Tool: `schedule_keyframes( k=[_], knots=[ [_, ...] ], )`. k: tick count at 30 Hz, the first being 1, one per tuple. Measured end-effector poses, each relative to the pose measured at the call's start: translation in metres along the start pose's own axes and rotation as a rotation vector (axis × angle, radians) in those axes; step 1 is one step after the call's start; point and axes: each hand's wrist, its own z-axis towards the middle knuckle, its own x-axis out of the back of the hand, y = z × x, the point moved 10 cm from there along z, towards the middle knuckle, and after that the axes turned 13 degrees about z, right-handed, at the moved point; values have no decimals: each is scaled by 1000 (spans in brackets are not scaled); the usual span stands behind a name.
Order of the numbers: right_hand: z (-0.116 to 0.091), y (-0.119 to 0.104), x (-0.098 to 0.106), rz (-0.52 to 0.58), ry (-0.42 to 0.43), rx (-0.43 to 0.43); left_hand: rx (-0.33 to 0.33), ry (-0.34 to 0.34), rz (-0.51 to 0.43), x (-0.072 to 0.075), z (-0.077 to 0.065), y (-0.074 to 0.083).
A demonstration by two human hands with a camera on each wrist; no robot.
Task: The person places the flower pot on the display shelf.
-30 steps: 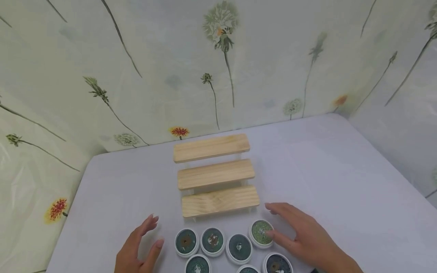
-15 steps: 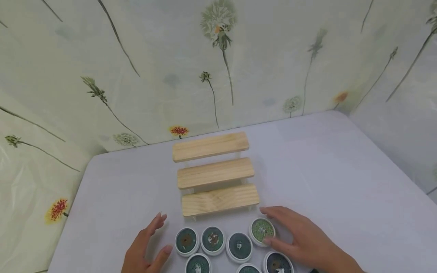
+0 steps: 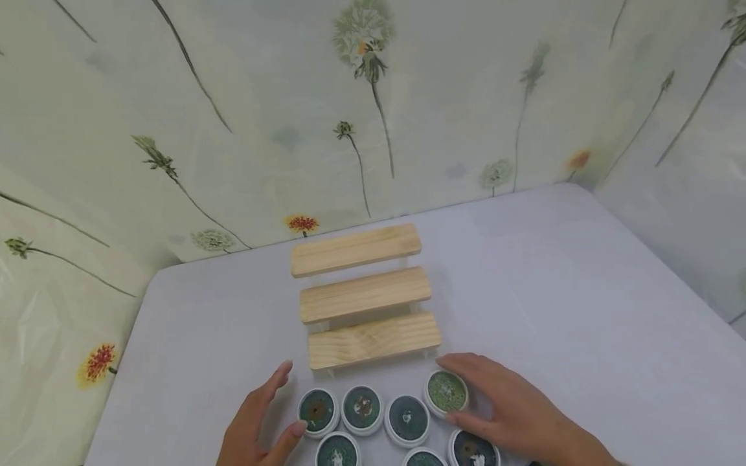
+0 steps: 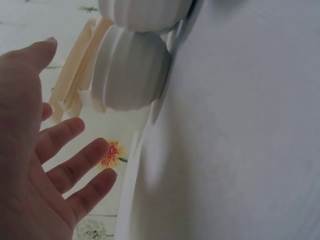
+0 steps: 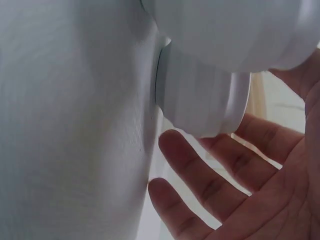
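Observation:
Several small white ribbed pots with round dark-green tops stand at the front of the table in the head view. My right hand (image 3: pixel 507 404) reaches around the lighter-green-topped pot (image 3: pixel 447 391), index finger at its far side and thumb at its near rim. In the right wrist view, the fingers (image 5: pixel 205 185) lie loosely extended beside that white pot (image 5: pixel 200 92). My left hand (image 3: pixel 256 421) is spread beside the leftmost brown-centred pot (image 3: pixel 317 412), thumb tip right at its rim. The left wrist view shows the fingers (image 4: pixel 75 165) apart, holding nothing, near a pot (image 4: pixel 131 70).
Behind the pots stands a three-tier wooden rack with a lower shelf (image 3: pixel 375 340), middle shelf (image 3: pixel 365 294) and top shelf (image 3: pixel 357 250). A white cloth covers the table (image 3: pixel 553 291). A flower-patterned curtain (image 3: pixel 262 129) hangs around the back and sides.
My left hand has moved right, toward the leftmost pot. My right hand has shifted slightly left, its thumb coming off the green top to the near rim.

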Motion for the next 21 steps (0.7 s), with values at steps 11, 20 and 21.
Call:
schedule_keyframes(
  k=[11,20,21],
  knots=[
    [0,0,-4,104,-54,-73,-66,-59,50,-6,16,20],
    [0,5,-8,166,-84,-125,-149,-26,41,-8,26,34],
    [0,5,-8,167,-90,-126,-161,-24,39,-8,27,35]
  ],
)
